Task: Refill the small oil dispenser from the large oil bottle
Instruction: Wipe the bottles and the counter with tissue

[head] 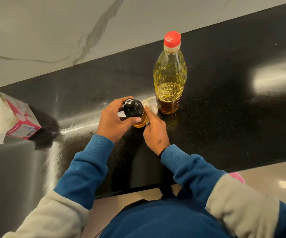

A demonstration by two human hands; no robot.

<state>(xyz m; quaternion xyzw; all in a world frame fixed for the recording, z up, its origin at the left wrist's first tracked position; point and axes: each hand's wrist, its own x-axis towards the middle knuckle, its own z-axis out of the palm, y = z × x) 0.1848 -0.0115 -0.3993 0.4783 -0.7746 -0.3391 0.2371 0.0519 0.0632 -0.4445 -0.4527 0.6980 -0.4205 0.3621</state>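
Note:
The small oil dispenser (pixel 135 111) stands on the black counter (pixel 224 117), with a black top and yellow oil in its glass body. My left hand (pixel 112 120) grips it around the black top. My right hand (pixel 155 133) holds a crumpled white tissue (pixel 150 104) pressed against the dispenser's right side. Just behind and to the right stands the large oil bottle (pixel 170 74), clear plastic with its red cap on. It is under half full of yellow oil, with darker oil at the bottom.
A pink tissue box (pixel 21 120) with white tissues spilling out lies at the counter's left. A marble wall (pixel 52 28) rises behind the counter. The counter's front edge runs close to my body.

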